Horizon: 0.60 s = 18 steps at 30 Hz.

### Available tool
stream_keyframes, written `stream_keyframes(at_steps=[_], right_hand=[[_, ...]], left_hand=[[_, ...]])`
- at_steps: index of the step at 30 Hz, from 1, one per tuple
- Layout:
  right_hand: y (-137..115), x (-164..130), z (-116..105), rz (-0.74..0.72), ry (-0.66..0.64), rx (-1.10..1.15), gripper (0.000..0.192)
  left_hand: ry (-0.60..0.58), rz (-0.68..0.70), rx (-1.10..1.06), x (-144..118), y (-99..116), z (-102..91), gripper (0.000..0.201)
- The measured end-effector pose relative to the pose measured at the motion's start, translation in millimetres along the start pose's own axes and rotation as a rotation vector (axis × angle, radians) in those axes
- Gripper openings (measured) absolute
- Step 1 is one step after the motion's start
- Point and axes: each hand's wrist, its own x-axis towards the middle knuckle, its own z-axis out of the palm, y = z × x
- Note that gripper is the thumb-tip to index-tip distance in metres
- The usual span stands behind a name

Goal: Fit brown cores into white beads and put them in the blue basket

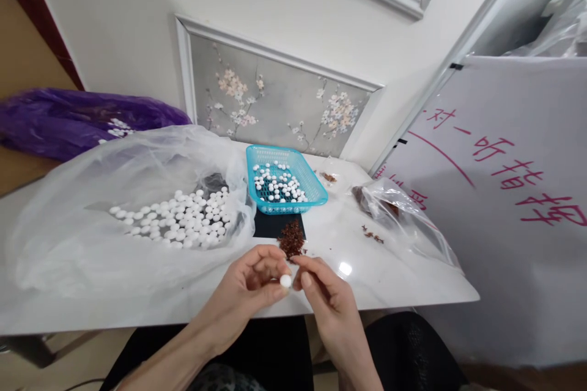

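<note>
A small white round piece (pixel 285 281) is held between the two hands, above the near edge of the desk (pixel 389 281). The left hand (pixel 250 287) is curled, and its thumb and fingers are closed on the piece from the left side. The right hand (pixel 323 293) touches the same piece from the right with its thumb and fingertips, the other fingers bent loosely.

Just behind the hands a little heap of reddish-brown husks (pixel 292 238) lies on the desk, partly on a dark sheet (pixel 270 224). Behind the heap stands a blue plastic basket (pixel 316 186) with many white pieces inside. To the left of the basket, a large clear plastic bag (pixel 82 220) is spread open, and a big group of white pieces (pixel 181 220) lies on it. To the right, a smaller clear bag (pixel 403 214) holds some brown material. A purple bag (pixel 68 119) lies far left, behind the clear one.
</note>
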Motion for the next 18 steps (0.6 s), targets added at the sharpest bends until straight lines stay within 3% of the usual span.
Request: stream_keyframes(at_steps=[3,7,12,15,18], right_hand=[[16,5,-12,-0.049,0.109,-0.240,0.025],[37,17,-20,0.006,0.187,-0.535,0.028],[47,26,-10,0.083,0.140,-0.768,0.026],[51,26,-6,0.091,0.140,-0.835,0.019],[55,25,-6,0.081,0.156,-0.836,0.021]], left_hand=[[0.032,0.041,0.127,-2,4,4.8,0.038],[0.080,0.203,0.383,11,17,9.9,0.035],[0.293,0.493,1.111,63,56,8.3,0.029],[0.321,0.477,1.277,83,83,-4.6,0.035],[0.310,0.396,1.384,74,104,-24.6,0.033]])
